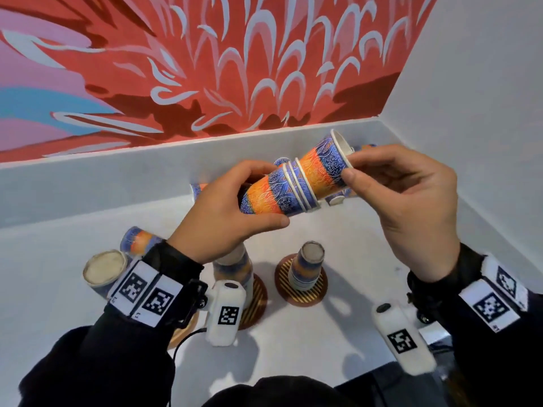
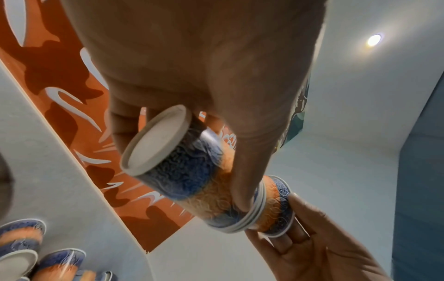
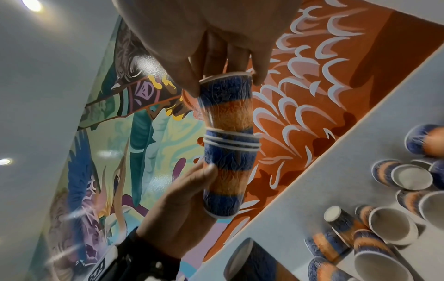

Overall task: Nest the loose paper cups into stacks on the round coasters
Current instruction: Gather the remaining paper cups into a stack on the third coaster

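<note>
Nested stack (image 1: 282,186) held off the table, long axis running between the hands: left hand (image 1: 223,215) wrapped round its base end, right hand (image 1: 411,201) pinching the entering cup's (image 1: 329,165) rim.

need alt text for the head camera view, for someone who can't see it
Two hands hold a sideways nested stack of blue-and-orange paper cups above a white table: the left hand grips the base end, the right hand pinches the innermost cup's rim. Below, upside-down cup stacks stand on two striped round coasters, loose cups lie around, and a red floral mural fills the wall.
</note>
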`<state>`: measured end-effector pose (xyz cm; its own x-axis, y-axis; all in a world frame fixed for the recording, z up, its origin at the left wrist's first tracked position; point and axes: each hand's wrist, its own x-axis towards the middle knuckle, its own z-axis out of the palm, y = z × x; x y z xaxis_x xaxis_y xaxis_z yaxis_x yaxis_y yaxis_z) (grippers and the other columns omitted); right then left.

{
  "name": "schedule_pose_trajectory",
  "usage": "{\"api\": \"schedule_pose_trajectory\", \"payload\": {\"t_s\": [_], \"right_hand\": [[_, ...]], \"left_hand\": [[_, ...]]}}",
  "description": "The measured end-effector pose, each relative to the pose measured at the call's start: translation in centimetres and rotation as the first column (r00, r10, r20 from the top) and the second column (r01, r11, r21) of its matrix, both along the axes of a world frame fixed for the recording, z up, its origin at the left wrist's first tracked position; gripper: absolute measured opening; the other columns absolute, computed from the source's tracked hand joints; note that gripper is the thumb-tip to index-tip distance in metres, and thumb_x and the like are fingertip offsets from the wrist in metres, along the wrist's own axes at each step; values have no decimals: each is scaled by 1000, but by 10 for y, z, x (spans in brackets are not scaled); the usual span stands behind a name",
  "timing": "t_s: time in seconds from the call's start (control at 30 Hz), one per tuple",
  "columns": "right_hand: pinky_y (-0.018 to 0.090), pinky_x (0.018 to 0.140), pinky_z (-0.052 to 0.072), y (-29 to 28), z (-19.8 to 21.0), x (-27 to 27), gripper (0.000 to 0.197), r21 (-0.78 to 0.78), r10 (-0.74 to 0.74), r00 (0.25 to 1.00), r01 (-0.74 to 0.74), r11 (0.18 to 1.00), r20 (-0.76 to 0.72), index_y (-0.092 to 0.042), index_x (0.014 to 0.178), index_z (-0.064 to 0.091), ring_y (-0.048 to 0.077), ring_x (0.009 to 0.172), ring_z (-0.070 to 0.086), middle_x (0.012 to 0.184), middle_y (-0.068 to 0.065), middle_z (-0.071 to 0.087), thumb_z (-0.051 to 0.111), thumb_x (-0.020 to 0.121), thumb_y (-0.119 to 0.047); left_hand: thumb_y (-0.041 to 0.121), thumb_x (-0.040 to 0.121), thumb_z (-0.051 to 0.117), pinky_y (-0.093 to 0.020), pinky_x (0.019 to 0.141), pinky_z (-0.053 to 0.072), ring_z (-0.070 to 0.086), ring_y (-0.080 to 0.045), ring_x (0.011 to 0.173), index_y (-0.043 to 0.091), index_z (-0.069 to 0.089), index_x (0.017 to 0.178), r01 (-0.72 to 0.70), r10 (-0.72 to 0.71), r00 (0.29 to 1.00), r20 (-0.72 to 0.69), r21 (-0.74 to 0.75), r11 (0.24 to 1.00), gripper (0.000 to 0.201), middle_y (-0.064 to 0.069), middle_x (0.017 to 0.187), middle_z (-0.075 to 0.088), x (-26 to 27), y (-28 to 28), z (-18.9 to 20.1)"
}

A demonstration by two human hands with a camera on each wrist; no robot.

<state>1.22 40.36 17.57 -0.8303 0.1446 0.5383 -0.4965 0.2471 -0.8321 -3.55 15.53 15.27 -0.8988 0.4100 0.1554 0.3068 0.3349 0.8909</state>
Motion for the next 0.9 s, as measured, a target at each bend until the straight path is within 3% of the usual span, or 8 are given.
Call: {"api": "schedule_pose_trajectory", "payload": {"t_s": [0.07,0.2,0.3,0.4,0.57,0.67,0.8,0.9], "right_hand": [[38,84,62,-6,-7,6,15,-10,28,999,-28,1000,28,-20,99,77,20,88,75,96,-1,80,77,91,-7],[29,83,59,-14,-16,20,12,-96,120,990,-113,989,70,-20,98,78,15,90,75,97,-4,80,76,91,-11],[38,85,59,-14,-21,23,18,-221,242,960,-207,953,144,-18,98,80,26,91,73,98,9,79,84,86,-32],[30,81,58,-19,-30,31,9,-156,325,917,-295,943,230,-16,97,79,19,87,73,95,4,80,79,88,-16],[44,88,57,-12,-54,44,18,83,119,964,-142,986,238,-21,104,81,24,100,72,106,-1,78,80,87,-30],[52,85,56,6,-57,39,16,46,130,932,-154,987,338,-21,102,84,27,96,72,101,1,80,81,89,-30],[22,72,54,28,-52,32,13,-187,274,876,-214,959,397,-14,95,83,8,77,70,83,-2,79,73,88,-20],[17,68,50,44,-55,24,15,-237,279,874,-196,952,397,-9,94,82,4,70,63,76,-6,76,68,97,-7]], "left_hand": [[34,77,93,-42,93,61,68,-9,111,33,56,137,18,-18,1000,5,16,1000,70,14,125,68,2,-1,0],[37,75,94,-46,92,62,70,-15,112,36,57,136,64,-65,997,32,41,997,71,12,125,68,5,-8,3],[35,74,94,-49,93,61,70,-19,114,34,60,135,155,-158,986,49,57,986,70,8,126,69,8,-9,7],[35,75,95,-48,96,59,69,-19,117,30,61,137,218,-218,976,21,10,976,71,6,128,69,11,-4,7],[49,74,92,-43,100,56,66,-7,120,37,61,138,245,-249,968,-23,-120,962,72,17,128,68,14,12,1],[59,72,88,-41,96,58,67,-6,117,39,62,135,215,-222,974,-37,-131,968,72,18,125,69,14,24,0],[50,74,92,-38,94,59,68,-11,117,40,64,131,171,-172,985,0,-87,981,63,13,125,70,9,42,-5],[47,72,90,-29,82,59,70,-6,102,36,70,123,48,-47,997,59,-24,999,55,12,119,71,7,58,-7]]}}
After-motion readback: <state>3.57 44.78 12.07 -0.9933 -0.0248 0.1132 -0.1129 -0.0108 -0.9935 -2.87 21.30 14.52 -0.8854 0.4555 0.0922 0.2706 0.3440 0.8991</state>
